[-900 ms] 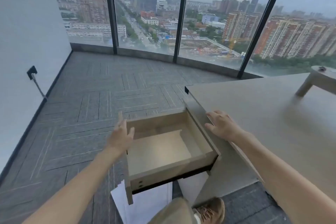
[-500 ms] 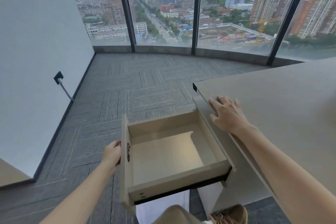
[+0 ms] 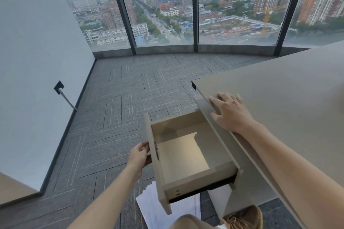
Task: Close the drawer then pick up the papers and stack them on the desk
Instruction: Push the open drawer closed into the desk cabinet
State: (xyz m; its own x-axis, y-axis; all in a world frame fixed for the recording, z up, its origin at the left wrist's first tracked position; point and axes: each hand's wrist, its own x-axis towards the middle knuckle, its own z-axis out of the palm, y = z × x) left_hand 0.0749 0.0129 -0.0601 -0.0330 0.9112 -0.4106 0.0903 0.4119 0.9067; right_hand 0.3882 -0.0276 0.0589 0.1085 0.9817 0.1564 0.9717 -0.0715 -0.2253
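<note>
carpet (image 3: 121, 117) | drawer (image 3: 186, 154) open, beige | left hand (image 3: 139, 156) gripping front | right hand (image 3: 230, 111) flat, desk (image 3: 288, 98)

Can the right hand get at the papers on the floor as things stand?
Probably not: the open drawer overhangs the papers, and the right hand rests up on the desk.
</note>
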